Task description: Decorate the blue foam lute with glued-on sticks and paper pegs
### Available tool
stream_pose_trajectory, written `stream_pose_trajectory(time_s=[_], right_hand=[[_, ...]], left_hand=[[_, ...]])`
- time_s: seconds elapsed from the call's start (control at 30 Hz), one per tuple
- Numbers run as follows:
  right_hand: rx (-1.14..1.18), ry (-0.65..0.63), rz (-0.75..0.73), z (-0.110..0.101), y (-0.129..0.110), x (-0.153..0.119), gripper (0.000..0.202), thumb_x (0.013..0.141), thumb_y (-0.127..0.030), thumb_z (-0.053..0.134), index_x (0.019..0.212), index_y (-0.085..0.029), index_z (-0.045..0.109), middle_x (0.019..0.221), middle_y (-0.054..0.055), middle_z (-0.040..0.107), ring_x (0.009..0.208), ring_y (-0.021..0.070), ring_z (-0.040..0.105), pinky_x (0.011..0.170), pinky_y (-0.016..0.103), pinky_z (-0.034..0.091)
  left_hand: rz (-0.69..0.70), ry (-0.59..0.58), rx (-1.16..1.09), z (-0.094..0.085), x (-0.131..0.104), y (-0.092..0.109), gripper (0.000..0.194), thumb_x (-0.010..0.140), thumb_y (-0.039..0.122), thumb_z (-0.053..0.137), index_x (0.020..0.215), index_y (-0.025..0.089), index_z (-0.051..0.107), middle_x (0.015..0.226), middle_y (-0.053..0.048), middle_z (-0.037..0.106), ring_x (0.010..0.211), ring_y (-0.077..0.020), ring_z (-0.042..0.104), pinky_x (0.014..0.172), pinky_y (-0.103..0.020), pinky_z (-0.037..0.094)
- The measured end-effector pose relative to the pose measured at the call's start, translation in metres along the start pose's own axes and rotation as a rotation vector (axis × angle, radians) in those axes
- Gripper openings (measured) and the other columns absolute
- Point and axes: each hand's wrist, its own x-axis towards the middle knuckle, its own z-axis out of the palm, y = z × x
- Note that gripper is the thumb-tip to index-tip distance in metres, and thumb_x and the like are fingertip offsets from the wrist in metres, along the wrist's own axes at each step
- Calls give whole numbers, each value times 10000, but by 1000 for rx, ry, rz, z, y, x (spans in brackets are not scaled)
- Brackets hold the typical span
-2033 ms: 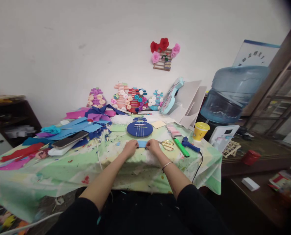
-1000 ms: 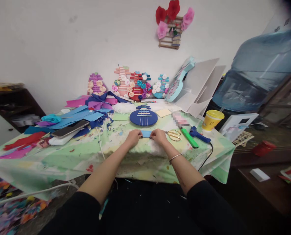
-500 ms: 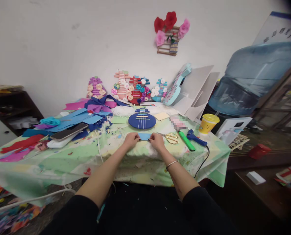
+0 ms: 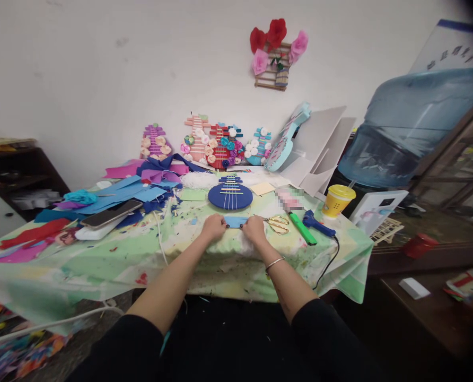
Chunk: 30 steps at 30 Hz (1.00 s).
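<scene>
Between my two hands a small light-blue strip of paper or felt (image 4: 235, 222) is held stretched flat over the table's front part. My left hand (image 4: 213, 229) pinches its left end, and my right hand (image 4: 254, 230) pinches the right end. Just beyond it lies a dark-blue lute-shaped craft piece (image 4: 230, 197) with pale strings and several crossbars. Gold-handled scissors (image 4: 278, 225) rest right of my right hand, their blades partly hidden behind it. A tiny blue scrap (image 4: 194, 221) lies left of my left hand.
To the right are a green-handled tool (image 4: 303, 229), a blue glue gun (image 4: 318, 223) with a black cord and a yellow cup (image 4: 339, 200). A phone (image 4: 108, 214) and coloured sheets (image 4: 117, 195) cover the left. Decorated lute crafts (image 4: 219, 148) lean against the wall.
My right hand has turned slightly, its fingers curling more over the strip's right end. The strip stays in nearly the same place between both hands.
</scene>
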Motion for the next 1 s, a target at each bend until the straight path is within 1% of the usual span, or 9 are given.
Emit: stream_pose_trajectory(time_s=[0.17, 0.27, 0.33, 0.47, 0.57, 0.73, 0.87, 0.93, 1.0], right_hand=[[4, -57, 110, -5, -7, 8, 280, 719, -216, 531, 927, -83, 663, 911, 186, 677, 866, 261, 632, 675, 285, 433], [23, -102, 160, -10, -10, 13, 297, 711, -239, 532, 944, -103, 657, 938, 184, 677, 868, 278, 641, 641, 292, 449], [33, -126, 189, -13, -12, 15, 304, 707, -247, 537, 954, -116, 657, 967, 185, 673, 889, 289, 639, 644, 300, 456], [48, -160, 236, -14, -14, 19, 332, 696, -259, 562, 990, -136, 652, 1014, 184, 662, 919, 298, 633, 658, 314, 464], [62, -176, 256, -13, -13, 21, 344, 662, -248, 602, 987, -150, 652, 1008, 172, 666, 907, 296, 637, 645, 310, 466], [93, -164, 256, -10, -7, 19, 306, 642, -240, 636, 943, -192, 662, 962, 123, 688, 874, 255, 646, 631, 279, 460], [112, -133, 226, -9, -3, 11, 231, 655, -275, 643, 879, -233, 679, 909, 77, 703, 865, 216, 645, 644, 252, 452], [112, -111, 215, -8, -4, 7, 202, 672, -279, 630, 863, -239, 683, 900, 69, 704, 872, 207, 642, 663, 248, 448], [104, -96, 214, -7, -5, 6, 204, 671, -278, 630, 862, -233, 683, 902, 76, 703, 881, 213, 641, 676, 253, 447]], left_hand=[[-111, -79, 26, -5, 6, 7, 158, 696, 292, 571, 737, 160, 648, 836, -111, 687, 818, -232, 620, 680, -282, 425], [-174, -102, 33, -11, 10, 9, 283, 660, 315, 598, 887, 148, 628, 930, -141, 677, 875, -262, 618, 686, -300, 436], [-213, -135, 27, -14, 13, 9, 344, 645, 333, 615, 931, 142, 613, 916, -147, 679, 858, -265, 623, 676, -308, 442], [-274, -229, 6, -18, 22, 6, 246, 605, 335, 673, 759, 147, 636, 701, -118, 681, 722, -241, 637, 638, -293, 445], [-297, -238, -8, -20, 24, 4, 223, 587, 344, 700, 701, 165, 629, 644, -90, 670, 704, -226, 632, 639, -283, 439], [-288, -157, -34, -19, 13, 5, 206, 633, 379, 672, 693, 195, 603, 617, -43, 657, 690, -191, 611, 652, -277, 421], [-229, -16, -40, -15, -5, 10, 142, 715, 350, 602, 759, 218, 575, 803, -22, 672, 793, -195, 587, 728, -329, 387], [-168, 65, -27, -10, -14, 13, 97, 757, 309, 563, 796, 220, 563, 905, -27, 654, 896, -210, 555, 763, -350, 360], [-3, 187, 23, -5, -19, 16, 78, 778, 229, 533, 845, 206, 565, 941, -55, 633, 940, -228, 522, 761, -360, 343]])
